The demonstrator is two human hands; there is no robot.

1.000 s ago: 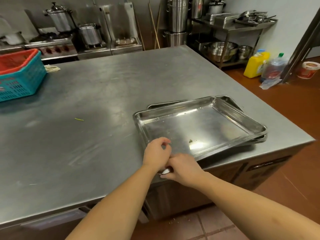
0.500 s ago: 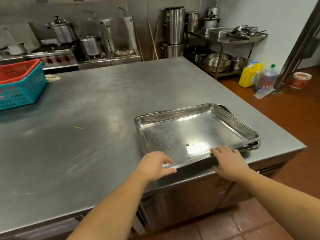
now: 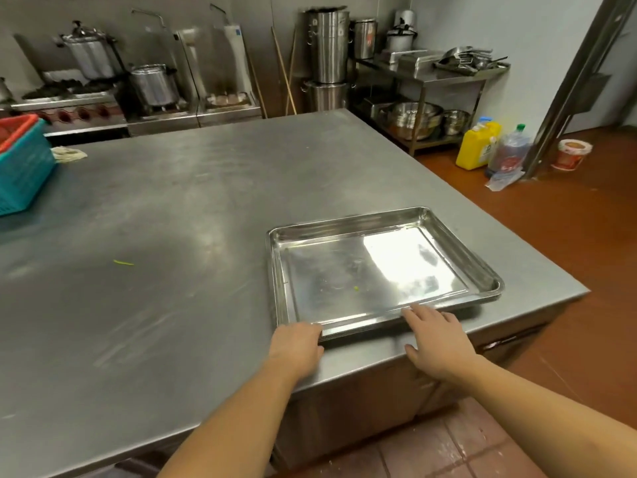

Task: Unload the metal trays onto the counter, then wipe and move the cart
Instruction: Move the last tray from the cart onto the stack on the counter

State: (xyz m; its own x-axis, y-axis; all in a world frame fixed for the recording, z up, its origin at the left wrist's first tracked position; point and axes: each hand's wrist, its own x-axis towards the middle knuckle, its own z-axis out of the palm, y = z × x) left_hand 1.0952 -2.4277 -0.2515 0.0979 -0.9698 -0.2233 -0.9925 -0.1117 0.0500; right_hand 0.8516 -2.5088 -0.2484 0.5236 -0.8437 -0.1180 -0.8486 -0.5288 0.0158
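A neat stack of shiny metal trays (image 3: 344,281) lies on the steel counter (image 3: 172,219), close to its front right corner. A small green scrap lies in the top tray. My left hand (image 3: 296,343) rests on the counter with its fingertips against the stack's near left corner. My right hand (image 3: 436,339) is spread flat, fingertips touching the middle of the stack's near rim. Neither hand is wrapped around a tray. No cart is in view.
A teal basket (image 3: 20,174) with a red one inside sits at the counter's left edge, a crumpled cloth (image 3: 69,154) beside it. Stove and pots (image 3: 151,86) stand behind. A shelf rack (image 3: 448,77), yellow jug (image 3: 477,144) and bottle are on the right, by the tiled floor.
The upper tray, skewed over the lower one a second ago, now sits squared on the stack. My right hand slid along the near rim; my left moved to the near left corner.
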